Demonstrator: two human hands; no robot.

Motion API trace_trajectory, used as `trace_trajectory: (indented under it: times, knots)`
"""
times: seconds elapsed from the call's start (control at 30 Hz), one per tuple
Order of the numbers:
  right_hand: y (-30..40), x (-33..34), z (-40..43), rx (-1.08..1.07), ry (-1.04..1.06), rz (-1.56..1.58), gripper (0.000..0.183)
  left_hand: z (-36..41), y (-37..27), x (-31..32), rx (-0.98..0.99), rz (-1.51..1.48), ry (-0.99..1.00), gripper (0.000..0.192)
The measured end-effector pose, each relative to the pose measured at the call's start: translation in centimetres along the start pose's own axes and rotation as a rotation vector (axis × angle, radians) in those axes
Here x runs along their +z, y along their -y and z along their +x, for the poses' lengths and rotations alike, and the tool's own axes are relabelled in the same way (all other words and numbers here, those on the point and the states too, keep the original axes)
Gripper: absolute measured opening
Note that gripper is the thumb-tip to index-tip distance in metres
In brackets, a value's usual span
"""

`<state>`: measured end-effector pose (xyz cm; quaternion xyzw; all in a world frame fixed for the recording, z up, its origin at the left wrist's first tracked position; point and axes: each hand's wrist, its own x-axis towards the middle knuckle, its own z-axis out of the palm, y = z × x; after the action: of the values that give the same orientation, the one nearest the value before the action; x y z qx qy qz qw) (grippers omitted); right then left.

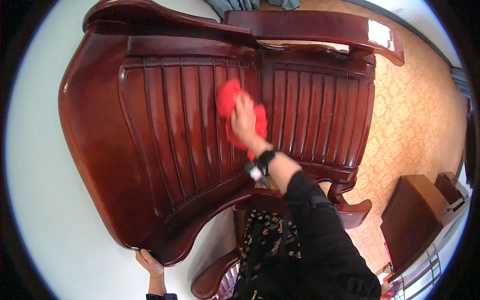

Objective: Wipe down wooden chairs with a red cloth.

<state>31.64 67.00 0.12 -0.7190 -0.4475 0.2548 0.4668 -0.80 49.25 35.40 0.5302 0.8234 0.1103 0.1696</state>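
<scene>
A red cloth [227, 100] lies bunched under my right hand [244, 117], pressed to the slatted backrest [189, 120] of a glossy dark red-brown wooden armchair. The hand and cloth are blurred, close to where the backrest meets the slatted seat [315, 116]. A black band with a pale-faced device sits around my right wrist [265, 162]. At the lower left, my left hand [150, 262] grips the bottom corner of the chair's back frame [129, 240]; its fingertips are partly hidden behind the wood.
One flat armrest [311, 25] runs along the top, and the other armrest [352, 213] curves near my right sleeve. Patterned tan flooring [408, 123] spreads to the right, with a brown wooden cabinet [412, 221]. Another wooden armrest [215, 275] stands below. Grey curtains [240, 4] hang at the top.
</scene>
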Motion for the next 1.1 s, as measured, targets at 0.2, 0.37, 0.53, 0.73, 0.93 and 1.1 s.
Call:
trace_trajectory:
  times: [0.2, 0.37, 0.53, 0.73, 0.93, 1.1]
  knots:
    - [-8.4, 2.2, 7.9, 0.463, 0.016, -0.121, 0.048, 0.2, -1.4, 0.6, 0.007, 0.022, 0.047, 0.050]
    - [-9.1, 4.7, -13.2, 0.784, 0.070, 0.084, 0.045, -0.4, 0.4, -0.8, -0.106, 0.085, -0.070, 0.058]
    - [-9.3, 2.2, -21.4, 0.938, 0.381, 0.067, 0.047, -0.1, 0.2, 0.2, -0.116, 0.061, -0.067, 0.059]
    - [-12.5, 3.4, -0.4, 0.385, -0.121, -0.086, 0.032, -0.5, 1.2, -1.0, -0.201, 0.052, -0.015, 0.063]
    - [-12.6, 4.5, 8.8, 0.317, -0.009, 0.065, 0.046, -1.1, 1.8, -2.4, -0.148, 0.032, -0.158, 0.057]
    - [-12.9, 7.5, -12.2, 0.627, 0.176, 0.002, 0.045, -0.7, 0.4, -2.2, -0.065, 0.067, -0.069, 0.057]
